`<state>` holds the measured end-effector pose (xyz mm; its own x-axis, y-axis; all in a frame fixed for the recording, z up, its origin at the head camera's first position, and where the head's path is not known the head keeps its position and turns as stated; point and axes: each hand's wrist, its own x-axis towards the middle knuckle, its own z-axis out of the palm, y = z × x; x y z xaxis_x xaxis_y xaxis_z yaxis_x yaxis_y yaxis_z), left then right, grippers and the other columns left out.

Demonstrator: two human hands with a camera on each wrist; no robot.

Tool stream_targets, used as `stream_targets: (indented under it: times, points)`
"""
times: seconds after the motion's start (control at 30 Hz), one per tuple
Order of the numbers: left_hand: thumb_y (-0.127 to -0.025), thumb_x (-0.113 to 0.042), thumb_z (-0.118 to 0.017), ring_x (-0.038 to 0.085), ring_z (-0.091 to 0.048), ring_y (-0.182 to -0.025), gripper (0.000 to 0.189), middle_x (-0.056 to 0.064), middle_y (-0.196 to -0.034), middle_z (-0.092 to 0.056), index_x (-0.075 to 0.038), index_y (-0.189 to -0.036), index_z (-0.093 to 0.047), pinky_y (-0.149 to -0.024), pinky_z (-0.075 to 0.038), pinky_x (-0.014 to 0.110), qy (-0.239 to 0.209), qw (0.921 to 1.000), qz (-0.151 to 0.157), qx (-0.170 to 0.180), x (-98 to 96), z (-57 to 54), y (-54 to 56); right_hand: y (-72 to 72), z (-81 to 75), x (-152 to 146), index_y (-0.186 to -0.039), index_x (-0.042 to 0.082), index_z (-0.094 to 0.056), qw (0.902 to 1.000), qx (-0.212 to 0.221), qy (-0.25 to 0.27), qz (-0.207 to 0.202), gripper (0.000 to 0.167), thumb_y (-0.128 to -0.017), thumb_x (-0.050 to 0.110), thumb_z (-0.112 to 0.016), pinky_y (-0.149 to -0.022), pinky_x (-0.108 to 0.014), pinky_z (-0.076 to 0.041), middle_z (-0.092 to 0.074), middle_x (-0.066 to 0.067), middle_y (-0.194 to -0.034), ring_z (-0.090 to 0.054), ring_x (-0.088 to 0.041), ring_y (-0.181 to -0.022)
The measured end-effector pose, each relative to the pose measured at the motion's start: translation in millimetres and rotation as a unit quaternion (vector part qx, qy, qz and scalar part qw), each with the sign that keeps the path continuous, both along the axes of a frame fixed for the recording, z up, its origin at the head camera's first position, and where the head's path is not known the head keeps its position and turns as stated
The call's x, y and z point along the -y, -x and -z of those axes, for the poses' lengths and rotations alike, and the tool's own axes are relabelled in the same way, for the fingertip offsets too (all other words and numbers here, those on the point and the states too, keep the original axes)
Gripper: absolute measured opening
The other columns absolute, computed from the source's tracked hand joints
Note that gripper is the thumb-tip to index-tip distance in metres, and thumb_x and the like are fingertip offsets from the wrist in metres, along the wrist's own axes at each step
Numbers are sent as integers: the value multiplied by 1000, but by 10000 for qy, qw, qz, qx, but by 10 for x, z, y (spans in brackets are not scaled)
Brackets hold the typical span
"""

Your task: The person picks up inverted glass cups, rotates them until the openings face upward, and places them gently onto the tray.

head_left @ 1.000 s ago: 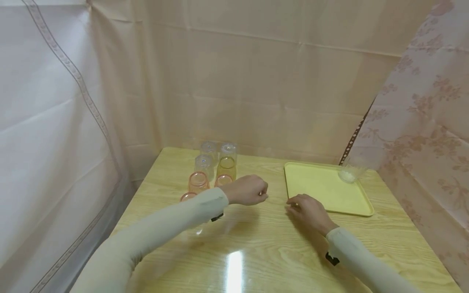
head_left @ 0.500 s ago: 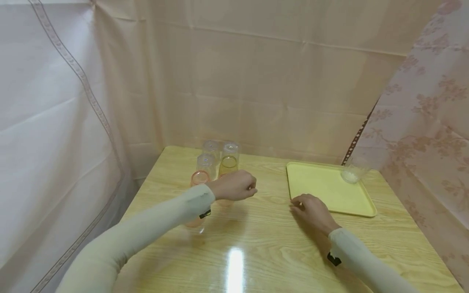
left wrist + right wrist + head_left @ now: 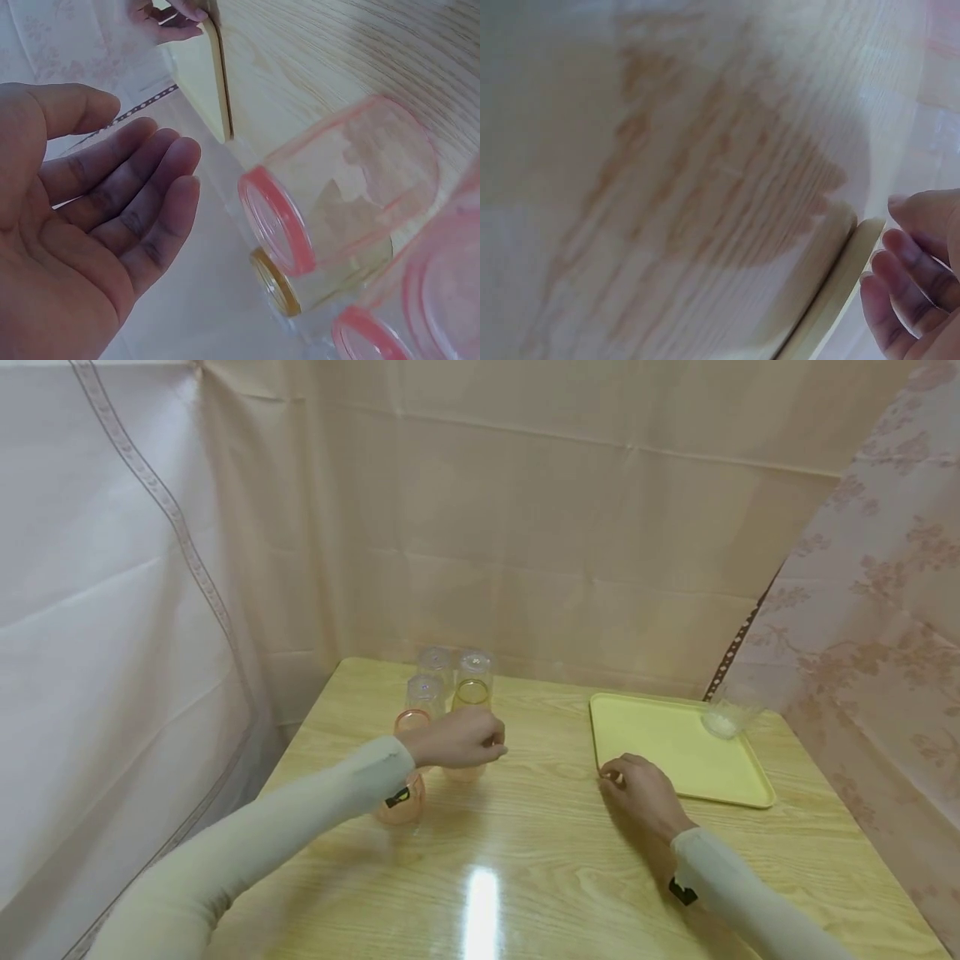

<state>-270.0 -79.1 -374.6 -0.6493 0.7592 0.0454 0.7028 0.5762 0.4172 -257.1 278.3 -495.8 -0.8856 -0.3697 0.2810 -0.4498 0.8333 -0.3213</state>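
Note:
My left hand [image 3: 457,739] hovers over the near glasses with fingers loosely bent and nothing in the palm. Upside-down glasses stand in two columns: pink glasses [image 3: 400,808] nearest, an amber glass [image 3: 472,693] behind, and clear glasses [image 3: 425,692] at the back. In the left wrist view, a pink glass [image 3: 345,195] lies beside my fingers, apart from them. My right hand [image 3: 645,793] is at the near left corner of the yellow tray [image 3: 675,760], fingers loosely bent. The right wrist view shows its fingertips [image 3: 877,259] right at the tray's rim, gripping nothing.
One clear glass [image 3: 723,722] stands base down at the tray's back right corner. The wooden table [image 3: 570,877] reaches back to a beige cloth [image 3: 525,527]. White cloth [image 3: 97,693] hangs on the left and flowered cloth [image 3: 885,610] on the right.
My left hand has moved left, over the near pink glasses, still holding nothing. The right hand has stayed at the tray's corner. The head view has shifted slightly.

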Motion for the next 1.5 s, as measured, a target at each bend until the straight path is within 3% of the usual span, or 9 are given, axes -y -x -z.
stream_targets:
  times: [0.23,0.47,0.57,0.77,1.03,1.5]
  points:
    - [-102,-14,-62,4,-44,-59,18,-6,-73,-59,-6,-89,-71,-57,-42,20,-118,9999,41,-19,149,-80,-26,24,-37,-3,-104,3,-76,9998,62,-146,154,15,-91,11,-78,-70,-39,-58,-71,-5,-94,-67,-20,-82]
    - [-101,-13,-61,2,-35,-54,27,-9,-63,-43,-13,-74,-59,-52,-31,21,-233,9994,219,-145,354,-70,-16,44,-64,14,-100,3,-78,9995,35,-258,185,12,-88,3,-79,-69,-40,-59,-73,-7,-92,-69,-23,-80]
    - [-102,-16,-63,3,-36,-55,31,-9,-63,-45,-14,-72,-56,-52,-33,21,-128,9994,174,-261,436,-70,-23,49,-67,20,-99,3,-78,9993,12,-308,196,12,-88,2,-79,-69,-39,-59,-74,-8,-92,-69,-23,-80]
    - [-100,-17,-67,5,-46,-61,21,-8,-71,-59,-11,-79,-68,-59,-44,23,133,9983,-66,-562,551,-111,-43,46,-77,36,-99,3,-77,9991,36,-359,234,12,-88,1,-79,-68,-40,-59,-74,-9,-93,-70,-24,-80]
    - [-95,-12,-67,6,-45,-62,20,-8,-69,-55,-11,-76,-68,-59,-44,24,288,9957,-30,-881,722,-130,-65,33,-74,52,-98,3,-78,9981,-14,-540,288,12,-86,2,-80,-68,-42,-59,-74,-9,-92,-70,-26,-81]
    - [-92,-13,-70,7,-58,-71,10,-9,-79,-64,-13,-82,-71,-68,-52,29,334,9959,-117,-830,974,-104,-138,26,-89,48,-98,4,-77,9979,61,-525,374,11,-89,10,-79,-68,-43,-58,-74,-8,-91,-69,-28,-82]
